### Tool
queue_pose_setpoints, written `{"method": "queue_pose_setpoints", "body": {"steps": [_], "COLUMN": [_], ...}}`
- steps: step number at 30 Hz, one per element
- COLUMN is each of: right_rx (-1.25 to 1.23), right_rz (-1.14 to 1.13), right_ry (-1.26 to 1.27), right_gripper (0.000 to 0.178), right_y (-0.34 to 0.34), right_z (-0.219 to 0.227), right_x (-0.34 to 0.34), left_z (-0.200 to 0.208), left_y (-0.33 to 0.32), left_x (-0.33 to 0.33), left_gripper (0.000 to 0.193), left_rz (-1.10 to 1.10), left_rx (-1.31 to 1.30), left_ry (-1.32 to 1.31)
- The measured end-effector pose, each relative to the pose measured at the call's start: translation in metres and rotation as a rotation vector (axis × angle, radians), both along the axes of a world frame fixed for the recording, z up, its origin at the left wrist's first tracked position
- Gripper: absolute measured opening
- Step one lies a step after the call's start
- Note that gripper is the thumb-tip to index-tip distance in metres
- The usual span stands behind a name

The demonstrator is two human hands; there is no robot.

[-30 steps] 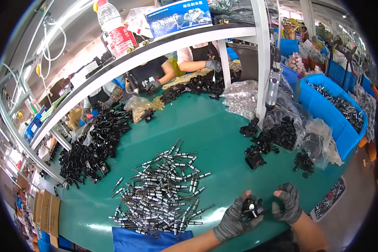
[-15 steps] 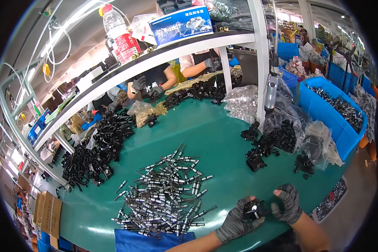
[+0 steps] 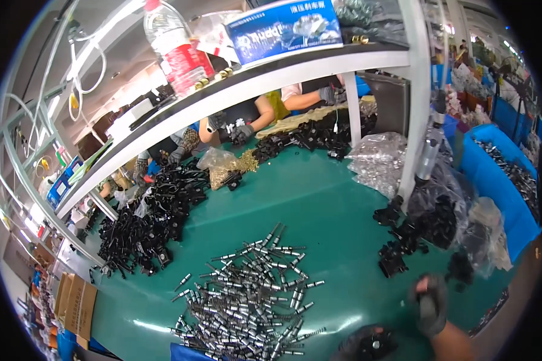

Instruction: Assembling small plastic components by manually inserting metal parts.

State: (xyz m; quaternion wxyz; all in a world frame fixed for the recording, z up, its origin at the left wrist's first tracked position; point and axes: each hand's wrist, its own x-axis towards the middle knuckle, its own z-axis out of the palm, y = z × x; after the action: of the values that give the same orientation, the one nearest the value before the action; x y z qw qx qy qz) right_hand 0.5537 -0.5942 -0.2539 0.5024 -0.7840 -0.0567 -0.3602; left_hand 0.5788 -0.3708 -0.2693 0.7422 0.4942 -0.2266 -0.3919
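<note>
Low at the front right, my left hand (image 3: 356, 348), in a grey glove with bare fingertips, is closed on a small black part (image 3: 376, 345) with a silver round spot on it. The lower edge of the view cuts off some of this hand. My right hand (image 3: 431, 308), gloved the same way, is raised over the green table just to the right. Motion smears its fingers, so what they hold, if anything, is unclear. Left of both hands lies a big heap of silver plunger-like pins (image 3: 247, 301), several with springs, partly on a blue cloth (image 3: 190, 353).
Black parts are piled at left (image 3: 144, 225), right (image 3: 394, 256) and far side. A white-framed shelf (image 3: 271, 75) spans the table, carrying a bottle (image 3: 180, 54) and a blue box (image 3: 283, 33). A blue bin (image 3: 494, 192) stands right. Co-workers' gloved hands (image 3: 242, 133) are across the table.
The view has shifted, so the scene sits lower and further right. My right hand has drawn away from the black part in my left hand, and its fingers are now blurred.
</note>
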Motion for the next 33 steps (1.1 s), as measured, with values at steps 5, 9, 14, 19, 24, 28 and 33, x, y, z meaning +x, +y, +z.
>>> {"method": "queue_pose_setpoints", "body": {"steps": [5,9,14,19,24,28,33], "right_rx": [-0.037,0.044,0.262,-0.325,-0.272,-0.194,-0.102], "right_rz": [0.194,0.252,0.292,0.138,0.12,0.128,0.068], "right_ry": [0.468,0.131,0.473,-0.224,-0.203,-0.212,-0.166], "right_gripper": [0.016,0.021,0.022,0.029,0.03,0.031,0.028], "right_y": [-0.013,0.018,0.005,0.005,0.008,0.003,-0.004], "right_z": [-0.021,0.003,-0.001,-0.006,0.006,0.0,0.001], "right_x": [-0.019,-0.001,-0.015,0.01,-0.001,-0.001,-0.008], "left_z": [0.003,0.018,0.023,-0.001,-0.026,-0.037,-0.022], "left_y": [-0.003,0.002,0.0,0.007,0.004,0.0,-0.006], "left_x": [0.016,0.002,0.015,0.008,0.005,0.005,0.013], "left_gripper": [0.056,0.043,0.05,0.064,0.072,0.074,0.076], "left_rz": [-0.04,0.037,-0.043,0.076,-0.001,0.085,0.073], "left_rx": [-0.005,-0.079,0.09,0.073,-0.064,-0.105,-0.107], "left_ry": [0.626,0.252,0.635,-0.081,-0.096,-0.249,-0.274]}}
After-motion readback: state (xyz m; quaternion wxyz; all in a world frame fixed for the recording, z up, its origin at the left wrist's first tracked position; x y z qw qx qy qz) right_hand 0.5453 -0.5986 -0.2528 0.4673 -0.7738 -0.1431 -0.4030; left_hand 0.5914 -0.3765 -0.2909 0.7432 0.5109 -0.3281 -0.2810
